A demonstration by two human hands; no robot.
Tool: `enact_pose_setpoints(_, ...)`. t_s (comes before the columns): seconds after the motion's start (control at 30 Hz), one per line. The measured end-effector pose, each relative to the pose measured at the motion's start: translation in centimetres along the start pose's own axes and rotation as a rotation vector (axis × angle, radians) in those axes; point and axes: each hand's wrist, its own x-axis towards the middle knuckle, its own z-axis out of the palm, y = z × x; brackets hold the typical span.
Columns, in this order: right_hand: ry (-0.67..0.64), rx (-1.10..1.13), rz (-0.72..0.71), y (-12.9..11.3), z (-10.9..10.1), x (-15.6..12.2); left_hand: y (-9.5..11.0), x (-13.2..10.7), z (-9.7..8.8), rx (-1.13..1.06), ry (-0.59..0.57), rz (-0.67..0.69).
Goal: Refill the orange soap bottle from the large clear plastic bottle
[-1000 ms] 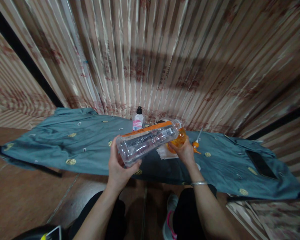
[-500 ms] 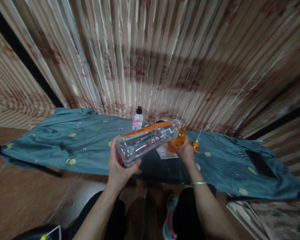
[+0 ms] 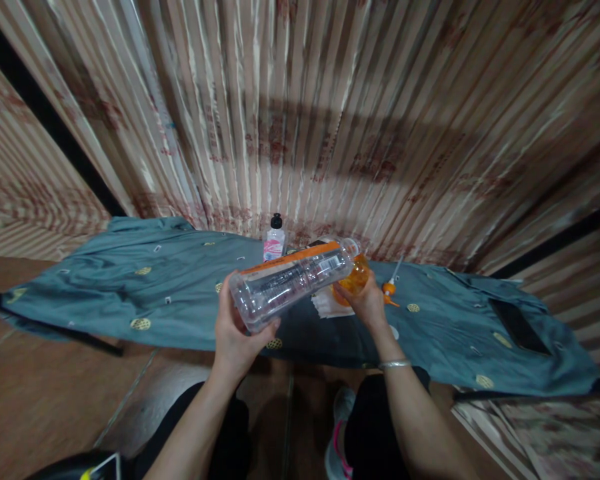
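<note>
A large clear plastic bottle with an orange-edged label lies tilted in the air, its neck toward the right and slightly higher in the picture. My left hand is closed around its base end. My right hand grips an orange translucent bottle, whose top is close to the clear bottle's mouth; whether they touch I cannot tell. Right of that hand, an orange pump head with a pale tube lies on the cloth. White tissue sits under the orange bottle.
A teal patterned cloth covers the narrow table. Behind the clear bottle stands a small black-capped bottle with a pink label. A dark phone lies at the right. Striped curtain hangs behind, and black poles flank the table.
Both hands keep their holds, and the bottles stay at nearly the same tilt. The whole view has shifted very slightly.
</note>
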Motion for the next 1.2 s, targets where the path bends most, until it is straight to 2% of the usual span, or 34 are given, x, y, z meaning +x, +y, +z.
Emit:
enact_pose_setpoints(0.37,-0.006,0.021,-0.003,0.1,0.2,0.1,0.3,0.0,0.0,0.008,0.024,0.001)
enact_pose_setpoints(0.53,0.011,0.062,-0.012,0.2,0.3,0.0,0.3,-0.1,0.1,-0.02,0.016,-0.043)
enact_pose_setpoints(0.8,-0.035,0.084,-0.01,0.1,-0.1,0.0,0.8,-0.3,0.2,-0.032,0.038,-0.069)
enact_pose_setpoints(1.2,-0.06,0.071,-0.024,0.0,-0.1,0.1,1.1,0.3,0.4,-0.034,0.012,-0.037)
